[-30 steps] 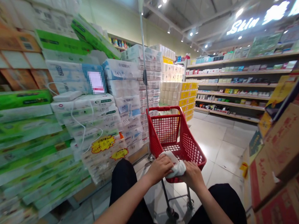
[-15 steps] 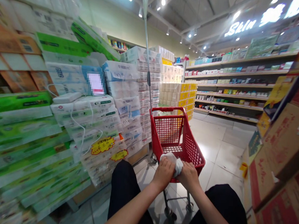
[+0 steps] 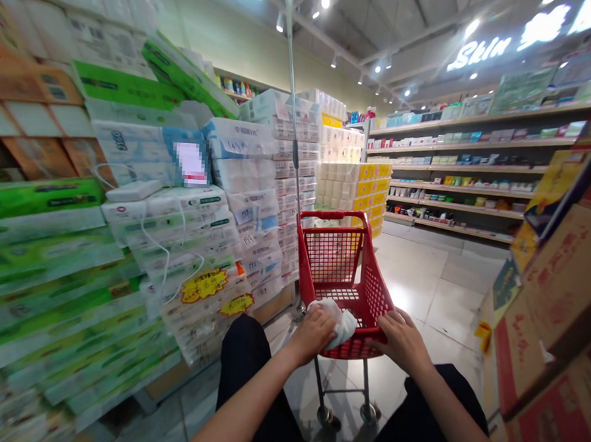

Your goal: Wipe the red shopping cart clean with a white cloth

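Note:
Between my knees stands a small red shopping cart (image 3: 378, 279) with a plastic grid basket. Crumpled white cloth or tissue (image 3: 345, 324) is bunched under my left hand (image 3: 315, 330), whose fingers are closed on it at the near left rim of the basket. My right hand (image 3: 402, 335) is wrapped around the near right corner of the rim. Its fingertips lie over the red plastic, and the thumb is low on the near side. A metal pole (image 3: 293, 101) rises from the far left of the cart, by the handle (image 3: 332, 215).
Stacked tissue packs (image 3: 249, 205) form a wall on the left, with a phone (image 3: 191, 162) and white cable (image 3: 165, 260) on them. Cardboard boxes (image 3: 567, 277) rise close on the right. Tiled floor (image 3: 423, 255) leads to shelves of goods (image 3: 459, 163).
My right hand has left the white cloth and moved right to the basket's corner. My left hand has shifted slightly left with the cloth. The cart's near end has swung a little left.

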Demonstrator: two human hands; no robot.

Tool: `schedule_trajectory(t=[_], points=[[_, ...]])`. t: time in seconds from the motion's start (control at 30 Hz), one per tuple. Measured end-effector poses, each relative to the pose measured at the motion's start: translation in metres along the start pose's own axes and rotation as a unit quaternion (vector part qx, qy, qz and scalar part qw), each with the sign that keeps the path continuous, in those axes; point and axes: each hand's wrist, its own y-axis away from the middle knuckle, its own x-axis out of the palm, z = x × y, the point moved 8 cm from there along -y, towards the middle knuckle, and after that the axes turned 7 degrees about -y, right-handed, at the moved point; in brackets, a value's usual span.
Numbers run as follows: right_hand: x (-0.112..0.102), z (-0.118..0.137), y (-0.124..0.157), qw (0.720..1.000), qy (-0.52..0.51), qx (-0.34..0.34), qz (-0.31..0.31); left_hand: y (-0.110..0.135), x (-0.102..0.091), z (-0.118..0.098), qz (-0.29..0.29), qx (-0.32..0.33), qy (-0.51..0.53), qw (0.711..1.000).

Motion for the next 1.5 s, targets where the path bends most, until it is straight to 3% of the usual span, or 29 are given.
schedule_trajectory(t=[0.27,0.53,0.63,0.9,1.17,1.27,1.37,1.5], points=[[0.007,0.015,-0.008,0.999,0.033,0.001,-0.035,-0.005,0.002,-0.001,-0.005,-0.042,-0.08,0.996],[0.013,0.024,-0.005,0.998,0.024,0.023,-0.061,-0.038,0.019,-0.047,0.004,-0.057,-0.106,0.993],[0.018,0.029,-0.004,0.996,-0.005,0.026,-0.08,-0.045,0.021,-0.054,0.008,-0.059,-0.101,0.993],[0.022,0.029,-0.004,0.992,-0.093,-0.058,-0.068,-0.019,0.004,-0.032,0.021,0.047,-0.059,0.997],[0.009,0.012,-0.008,0.995,-0.089,-0.049,-0.024,0.004,-0.011,0.015,0.004,0.156,-0.047,0.987],[0.012,0.003,-0.01,0.995,-0.082,-0.05,-0.017,0.008,-0.009,0.021,-0.018,0.146,-0.046,0.988],[0.013,-0.001,-0.01,0.997,-0.063,-0.038,-0.017,0.007,-0.002,0.018,-0.044,0.082,-0.058,0.994],[0.013,0.02,-0.013,0.998,-0.052,-0.032,-0.016,-0.002,0.007,-0.002,-0.07,0.023,-0.065,0.995]])
